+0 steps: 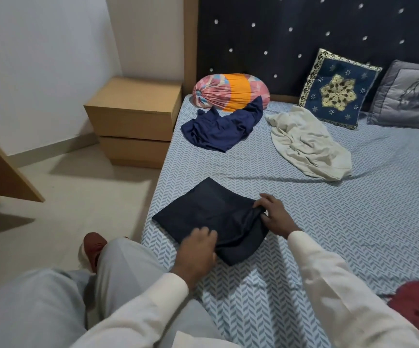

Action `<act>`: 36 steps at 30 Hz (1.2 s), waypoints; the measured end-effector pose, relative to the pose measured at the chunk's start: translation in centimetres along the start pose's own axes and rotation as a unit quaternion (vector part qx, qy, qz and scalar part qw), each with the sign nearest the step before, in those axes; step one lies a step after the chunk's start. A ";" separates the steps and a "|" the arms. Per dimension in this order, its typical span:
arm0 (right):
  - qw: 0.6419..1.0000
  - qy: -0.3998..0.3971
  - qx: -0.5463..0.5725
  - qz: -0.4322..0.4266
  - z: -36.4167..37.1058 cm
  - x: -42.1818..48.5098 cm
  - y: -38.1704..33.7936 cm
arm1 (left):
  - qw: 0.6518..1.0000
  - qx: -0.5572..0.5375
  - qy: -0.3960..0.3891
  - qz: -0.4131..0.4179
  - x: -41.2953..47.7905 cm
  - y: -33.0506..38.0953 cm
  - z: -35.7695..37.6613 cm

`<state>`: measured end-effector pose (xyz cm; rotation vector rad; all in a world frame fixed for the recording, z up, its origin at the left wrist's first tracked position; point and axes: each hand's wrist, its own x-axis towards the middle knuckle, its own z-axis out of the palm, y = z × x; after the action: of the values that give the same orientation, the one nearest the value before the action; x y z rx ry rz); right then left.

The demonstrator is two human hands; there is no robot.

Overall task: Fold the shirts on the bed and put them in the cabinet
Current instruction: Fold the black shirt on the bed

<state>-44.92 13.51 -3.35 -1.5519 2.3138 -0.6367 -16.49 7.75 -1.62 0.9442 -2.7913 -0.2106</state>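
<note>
Head view: left hand (pixel 198 243) and right hand (pixel 273 217) grip the folded navy shirt (pixel 203 209) at the edge of the chevron-sheeted bed (pixel 328 234). A crumpled blue shirt (pixel 218 129) and a cream shirt (pixel 306 146) lie near the headboard, with a wooden nightstand (pixel 133 116) beside the bed.

A single wide-angle view from the person's head looks forward and down across the bed (pixel 303 222). The headboard (pixel 328 33) fills the upper right of the frame and the floor (pixel 65 197) the left. The left hand (pixel 198 244), right hand (pixel 274 216) and dark shirt (pixel 203 204) sit close, lower centre.
</note>
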 end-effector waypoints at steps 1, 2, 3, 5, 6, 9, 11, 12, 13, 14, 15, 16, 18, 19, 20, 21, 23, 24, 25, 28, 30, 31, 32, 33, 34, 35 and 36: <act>0.999 0.023 0.014 -0.018 -1.0 -0.4 -0.6 | 0.999 -0.033 0.026 0.010 -0.1 -1.1 -1.6; 0.998 0.046 0.029 -0.041 -2.2 -0.9 -1.5 | 0.996 -0.070 0.055 0.023 -0.3 -2.3 -3.4; 0.995 0.067 0.043 -0.064 -3.6 -1.7 -2.8 | 0.990 -0.111 0.079 0.028 -0.6 -3.3 -5.5; 0.986 0.106 0.080 -0.102 -6.5 -3.5 -5.4 | 0.973 -0.191 0.130 0.021 -1.0 -5.0 -9.3; 0.982 0.114 0.111 -0.104 -7.8 -4.6 -6.4 | 0.961 -0.228 0.158 0.010 -1.1 -5.7 -11.0; 0.963 0.118 0.227 -0.080 -11.2 -7.9 -9.3 | 0.916 -0.335 0.216 -0.043 -1.3 -6.7 -14.3; 0.943 0.113 0.302 -0.082 -12.2 -9.7 -10.7 | 0.880 -0.425 0.203 -0.063 -1.2 -6.9 -15.1; 0.936 0.106 0.324 -0.085 -12.4 -10.4 -11.1 | 0.866 -0.461 0.184 -0.064 -1.0 -6.9 -15.2; 0.932 0.098 0.339 -0.082 -12.2 -10.8 -11.1 | 0.856 -0.487 0.164 -0.065 -0.8 -6.8 -15.2; 0.930 0.089 0.349 -0.072 -12.0 -11.0 -10.7 | 0.848 -0.506 0.143 -0.068 -0.6 -6.8 -14.9; 0.930 0.080 0.353 -0.056 -11.7 -10.9 -10.3 | 0.842 -0.520 0.120 -0.075 -0.2 -6.9 -14.3; 0.933 0.069 0.352 -0.037 -11.3 -10.6 -9.7 | 0.841 -0.526 0.095 -0.084 0.5 -7.0 -13.5; 0.940 0.053 0.337 0.013 -10.3 -9.1 -8.5 | 0.855 -0.504 0.058 -0.103 2.4 -7.5 -11.6; 0.942 0.053 0.329 0.045 -9.7 -7.9 -7.8 | 0.857 -0.499 0.050 -0.117 3.9 -7.8 -10.3; 0.939 0.058 0.329 0.076 -8.8 -6.5 -7.0 | 0.853 -0.500 0.048 -0.141 5.5 -8.4 -8.7; 0.929 0.070 0.346 0.117 -7.6 -4.8 -6.0 | 0.843 -0.506 0.041 -0.175 7.2 -9.1 -7.2; 0.883 0.092 0.405 0.221 -5.0 -2.2 -4.2 | 0.832 -0.489 -0.001 -0.264 9.8 -10.3 -3.8; 0.866 0.088 0.409 0.276 -3.5 -1.4 -3.2 | 0.841 -0.449 -0.045 -0.299 10.4 -10.9 -2.0; 0.860 0.059 0.388 0.327 -1.9 -1.3 -2.4 | 0.857 -0.393 -0.105 -0.317 10.3 -11.1 -0.6; 0.872 -0.024 0.285 0.398 2.1 -3.2 -0.7 | 0.894 -0.245 -0.201 -0.317 7.8 -10.7 2.3; 0.892 -0.031 0.219 0.393 3.6 -5.6 -0.9 | 0.892 -0.227 -0.217 -0.326 5.4 -10.0 2.8; 0.903 -0.042 0.187 0.384 4.0 -6.9 -1.4 | 0.893 -0.217 -0.227 -0.324 4.3 -9.7 3.0; 0.910 -0.056 0.171 0.374 4.3 -8.1 -1.7 | 0.895 -0.203 -0.239 -0.316 3.4 -9.5 3.1; 0.909 -0.074 0.174 0.371 4.5 -9.2 -2.3 | 0.896 -0.193 -0.254 -0.308 2.5 -9.2 3.2; 0.906 -0.085 0.191 0.367 4.8 -10.0 -2.6 | 0.896 -0.186 -0.267 -0.303 1.8 -9.1 3.2; 0.902 -0.093 0.210 0.365 4.9 -10.5 -2.8 | 0.894 -0.186 -0.278 -0.298 1.3 -9.0 3.0; 0.898 -0.103 0.222 0.365 5.1 -10.8 -2.6 | 0.892 -0.185 -0.287 -0.295 0.9 -9.0 2.9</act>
<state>-36.35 21.62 -6.54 -0.4575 2.1483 -0.6772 -12.56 0.28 -6.02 1.8220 -2.6417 -1.2406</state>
